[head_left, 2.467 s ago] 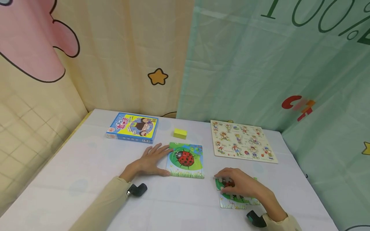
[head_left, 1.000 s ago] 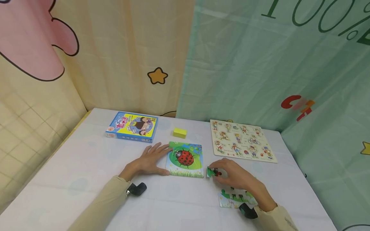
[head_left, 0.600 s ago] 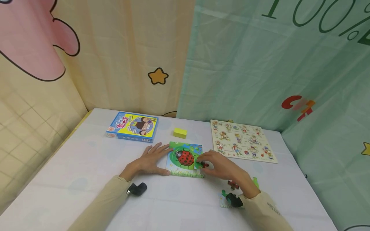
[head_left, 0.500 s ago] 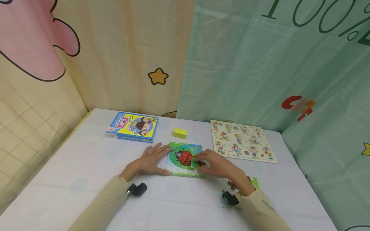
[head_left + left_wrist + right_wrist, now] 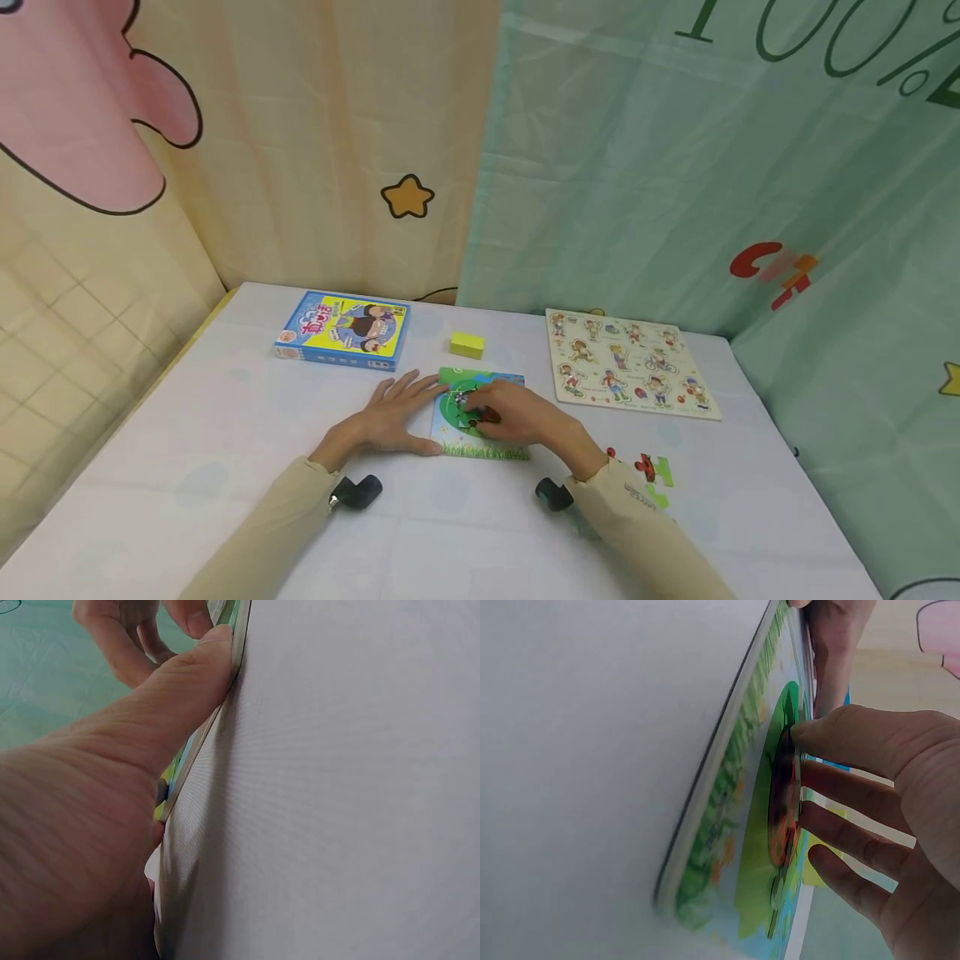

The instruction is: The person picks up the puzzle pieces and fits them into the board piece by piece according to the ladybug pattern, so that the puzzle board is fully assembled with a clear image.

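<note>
A square puzzle board [image 5: 450,444] with a ladybug picture lies flat on the white table. My left hand [image 5: 384,422] rests along its left edge, fingers spread; in the left wrist view the thumb [image 5: 196,671] touches the board's edge. My right hand [image 5: 521,414] is over the board and pinches a green and red puzzle piece [image 5: 489,414] at the ladybug, covering much of it. In the right wrist view the ladybug picture [image 5: 781,806] appears beside the right fingertips. Several loose puzzle pieces [image 5: 645,467] lie right of the board, partly behind the right sleeve.
A blue and yellow box [image 5: 345,329] lies at the back left. Behind the board stands a small yellow block [image 5: 467,345]. At the back right is a flat board with printed figures [image 5: 630,362]. Printed curtains [image 5: 600,167] hang behind the table.
My right hand has taken a puzzle piece from the loose ones on the right and carried it left onto the ladybug board. The left hand has stayed in place.
</note>
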Available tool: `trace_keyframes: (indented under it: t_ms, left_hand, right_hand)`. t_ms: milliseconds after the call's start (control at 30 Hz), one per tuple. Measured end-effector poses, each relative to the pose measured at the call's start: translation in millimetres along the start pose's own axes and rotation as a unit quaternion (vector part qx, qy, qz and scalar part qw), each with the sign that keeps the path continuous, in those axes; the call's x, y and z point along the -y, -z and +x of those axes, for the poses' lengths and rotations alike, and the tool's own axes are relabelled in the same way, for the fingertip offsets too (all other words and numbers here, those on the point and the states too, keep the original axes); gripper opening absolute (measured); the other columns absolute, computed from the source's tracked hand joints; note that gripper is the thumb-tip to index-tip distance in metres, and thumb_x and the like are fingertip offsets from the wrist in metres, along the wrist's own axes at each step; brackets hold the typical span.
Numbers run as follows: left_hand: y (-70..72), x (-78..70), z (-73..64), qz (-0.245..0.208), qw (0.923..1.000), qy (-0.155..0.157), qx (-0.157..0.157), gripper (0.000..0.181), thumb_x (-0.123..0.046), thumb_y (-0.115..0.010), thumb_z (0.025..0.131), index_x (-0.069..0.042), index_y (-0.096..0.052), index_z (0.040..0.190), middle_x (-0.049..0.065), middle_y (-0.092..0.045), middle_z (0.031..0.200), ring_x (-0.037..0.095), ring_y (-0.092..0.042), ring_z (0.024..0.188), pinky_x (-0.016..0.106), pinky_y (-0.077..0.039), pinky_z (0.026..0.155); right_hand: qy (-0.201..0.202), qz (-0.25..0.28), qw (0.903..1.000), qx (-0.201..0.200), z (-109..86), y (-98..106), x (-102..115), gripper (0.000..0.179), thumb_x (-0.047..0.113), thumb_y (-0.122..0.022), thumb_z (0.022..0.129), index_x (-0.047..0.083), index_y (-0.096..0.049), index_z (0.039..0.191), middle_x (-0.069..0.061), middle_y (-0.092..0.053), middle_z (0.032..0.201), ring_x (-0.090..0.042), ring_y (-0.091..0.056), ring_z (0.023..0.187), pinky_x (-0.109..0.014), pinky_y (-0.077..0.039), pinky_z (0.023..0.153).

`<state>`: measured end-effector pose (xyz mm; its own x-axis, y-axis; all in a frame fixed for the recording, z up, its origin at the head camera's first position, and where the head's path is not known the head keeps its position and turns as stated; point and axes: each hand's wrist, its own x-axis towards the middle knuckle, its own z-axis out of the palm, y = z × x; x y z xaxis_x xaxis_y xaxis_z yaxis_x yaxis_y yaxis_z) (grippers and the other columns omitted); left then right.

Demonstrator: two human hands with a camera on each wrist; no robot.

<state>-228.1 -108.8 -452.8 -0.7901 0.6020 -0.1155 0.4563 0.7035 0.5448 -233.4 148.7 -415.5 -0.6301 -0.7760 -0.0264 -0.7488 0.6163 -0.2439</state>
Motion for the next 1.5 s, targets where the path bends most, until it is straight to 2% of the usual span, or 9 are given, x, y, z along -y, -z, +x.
trace_keyframes:
  t_ms: [67, 200, 367, 533, 767, 1067, 1267, 1500]
  left_hand:
    - [0.0, -0.3, -0.1, -0.002, 1.0000, -0.001, -0.001, 0.097, -0.056, -0.074, 0.083, -0.020, -0.027, 0.159, 0.009, -0.017, 0.168, 0.040, -0.003, 0.155, 0.066, 0.000, 0.121]
    - [0.2, -0.6, -0.2, -0.002, 1.0000, -0.003, -0.003, 0.097, -0.056, -0.074, 0.083, -0.019, -0.027, 0.159, 0.009, -0.017, 0.168, 0.040, -0.003, 0.155, 0.065, -0.001, 0.121]
    - [0.3, -0.3, -0.4, -0.001, 1.0000, -0.002, -0.003, 0.097, -0.057, -0.075, 0.083, -0.019, -0.027, 0.159, 0.009, -0.017, 0.168, 0.040, -0.004, 0.155, 0.065, -0.001, 0.121]
    - [-0.4, 0.1, -0.2, -0.001, 1.0000, 0.001, -0.002, 0.098, -0.057, -0.074, 0.082, -0.019, -0.027, 0.160, 0.009, -0.018, 0.168, 0.039, -0.004, 0.155, 0.066, -0.001, 0.121]
    - [-0.2, 0.2, -0.3, -0.007, 1.0000, 0.003, -0.002, 0.098, -0.057, -0.075, 0.082, -0.020, -0.027, 0.160, 0.009, -0.017, 0.168, 0.039, -0.003, 0.155, 0.066, 0.000, 0.121]
    - [0.2, 0.2, -0.5, -0.007, 1.0000, -0.001, -0.002, 0.097, -0.057, -0.075, 0.083, -0.019, -0.028, 0.159, 0.009, -0.017, 0.168, 0.039, -0.002, 0.155, 0.066, 0.000, 0.121]
    - [-0.3, 0.8, 0.0, -0.006, 1.0000, -0.004, -0.002, 0.098, -0.057, -0.074, 0.083, -0.019, -0.027, 0.160, 0.009, -0.017, 0.168, 0.040, -0.002, 0.155, 0.066, 0.000, 0.120]
    - [-0.5, 1.5, 0.1, -0.002, 1.0000, -0.007, -0.004, 0.098, -0.057, -0.074, 0.083, -0.019, -0.027, 0.160, 0.009, -0.017, 0.168, 0.040, -0.003, 0.155, 0.067, -0.001, 0.120]
  right_hand:
    - [0.005, -0.008, 1.0000, 0.001, 4.9, 0.1, 0.2, 0.023, 0.014, -0.069, 0.093, 0.012, -0.072, 0.116, 0.002, -0.072, 0.103, -0.012, -0.059, 0.085, -0.026, -0.049, 0.079]
    - [0.004, -0.013, 0.9999, 0.003, 8.5, 1.8, 1.2, 0.024, 0.014, -0.070, 0.091, 0.011, -0.073, 0.115, 0.002, -0.070, 0.098, -0.012, -0.055, 0.080, -0.023, -0.045, 0.073]
    - [0.000, -0.015, 0.9999, 0.006, 7.3, 3.6, 4.4, 0.026, 0.016, -0.070, 0.092, 0.012, -0.073, 0.118, 0.002, -0.072, 0.108, -0.010, -0.058, 0.087, -0.024, -0.048, 0.079]
    - [0.006, -0.005, 1.0000, 0.003, 12.3, 4.1, 8.2, 0.024, 0.016, -0.069, 0.094, 0.010, -0.073, 0.117, 0.000, -0.073, 0.108, -0.011, -0.061, 0.087, -0.025, -0.051, 0.080]
    - [-0.009, 0.007, 0.9999, 0.009, 22.8, 3.4, 12.2, 0.026, 0.018, -0.069, 0.095, 0.010, -0.072, 0.120, -0.002, -0.071, 0.121, -0.014, -0.064, 0.114, -0.030, -0.051, 0.101]
    - [-0.020, -0.010, 0.9997, 0.013, 26.9, 0.9, 11.7, 0.027, 0.018, -0.068, 0.096, 0.009, -0.072, 0.121, -0.003, -0.069, 0.123, -0.015, -0.063, 0.112, -0.030, -0.051, 0.100]
    - [-0.021, -0.019, 0.9996, 0.009, 27.7, 1.0, 13.3, 0.026, 0.016, -0.067, 0.096, 0.007, -0.073, 0.120, -0.006, -0.068, 0.125, -0.020, -0.063, 0.118, -0.033, -0.051, 0.103]
    - [-0.034, -0.036, 0.9986, 0.018, 29.8, -1.7, 14.4, 0.027, 0.016, -0.067, 0.097, 0.010, -0.073, 0.123, -0.004, -0.067, 0.127, -0.019, -0.062, 0.121, -0.031, -0.050, 0.104]
